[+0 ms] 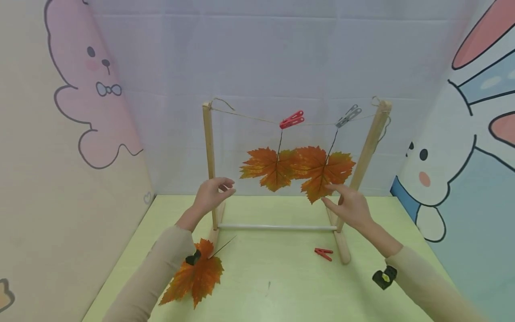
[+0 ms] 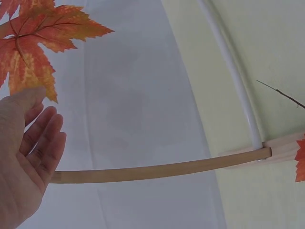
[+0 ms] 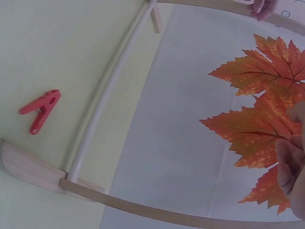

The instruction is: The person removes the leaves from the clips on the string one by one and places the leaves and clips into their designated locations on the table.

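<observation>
Two orange maple leaves hang by their stems from a string, the left leaf (image 1: 268, 166) under a red clothespin (image 1: 291, 120), the right leaf (image 1: 322, 172) under a grey clothespin (image 1: 348, 116). My right hand (image 1: 351, 206) is at the right leaf's lower edge, thumb and index finger apart; whether the fingertips touch it, I cannot tell. Beside the left post, my left hand (image 1: 212, 195) has its fingers relaxed and holds nothing. A third leaf (image 1: 205, 273) lies on the table, partly behind my left forearm. Another red clothespin (image 3: 43, 109) lies near the right foot.
The wooden rack has a left post (image 1: 208, 147), a right post (image 1: 368, 150) and a white crossbar (image 1: 277, 227) low between them. It stands on a pale yellow-green table (image 1: 281, 277). A white cloth (image 1: 257, 58) hangs behind; cartoon-printed panels flank both sides.
</observation>
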### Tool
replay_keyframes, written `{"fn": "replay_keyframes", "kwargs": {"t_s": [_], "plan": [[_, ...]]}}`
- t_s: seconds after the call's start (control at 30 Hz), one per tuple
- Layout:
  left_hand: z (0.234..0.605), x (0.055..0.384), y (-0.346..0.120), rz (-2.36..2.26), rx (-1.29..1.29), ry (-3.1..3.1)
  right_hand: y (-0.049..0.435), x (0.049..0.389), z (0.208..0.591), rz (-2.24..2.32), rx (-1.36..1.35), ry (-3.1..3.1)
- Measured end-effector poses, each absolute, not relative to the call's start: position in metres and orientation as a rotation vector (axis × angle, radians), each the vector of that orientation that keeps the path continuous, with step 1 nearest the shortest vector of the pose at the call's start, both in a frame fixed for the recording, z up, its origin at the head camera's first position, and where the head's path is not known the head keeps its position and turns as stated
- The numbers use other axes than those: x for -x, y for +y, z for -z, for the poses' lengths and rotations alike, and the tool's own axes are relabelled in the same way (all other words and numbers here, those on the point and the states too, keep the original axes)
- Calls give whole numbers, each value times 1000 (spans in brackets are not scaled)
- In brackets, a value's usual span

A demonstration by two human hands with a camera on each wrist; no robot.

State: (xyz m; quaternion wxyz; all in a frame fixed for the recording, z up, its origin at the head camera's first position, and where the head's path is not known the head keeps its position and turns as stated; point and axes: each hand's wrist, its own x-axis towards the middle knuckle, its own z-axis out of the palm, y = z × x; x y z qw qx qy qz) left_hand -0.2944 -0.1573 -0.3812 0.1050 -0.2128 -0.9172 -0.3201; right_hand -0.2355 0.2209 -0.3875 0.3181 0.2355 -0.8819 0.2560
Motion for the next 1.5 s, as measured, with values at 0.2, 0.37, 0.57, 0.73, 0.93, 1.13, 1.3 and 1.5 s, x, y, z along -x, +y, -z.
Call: {"fn": "replay_keyframes", "kwargs": {"t_s": [0.2, 0.37, 0.57, 0.73, 0.93, 1.13, 1.3, 1.5], "plan": [[360, 300, -150, 911, 662, -2649, 221, 244, 365, -614, -734, -2233], [341, 304, -143, 865, 716, -2580, 223, 253, 349, -575, -760, -2170], [319, 308, -136, 807, 767, -2515, 221, 260, 331, -516, -801, -2106], [300, 310, -129, 783, 798, -2494, 219, 262, 317, -501, -847, -2064], [280, 310, -112, 774, 778, -2512, 220, 263, 307, -483, -905, -2010], [269, 311, -86, 840, 778, -2479, 220, 265, 304, -470, -914, -1972], [268, 316, -71, 933, 743, -2433, 217, 265, 303, -469, -921, -1965], [268, 319, -58, 1001, 746, -2414, 214, 267, 301, -461, -913, -1973]]}}
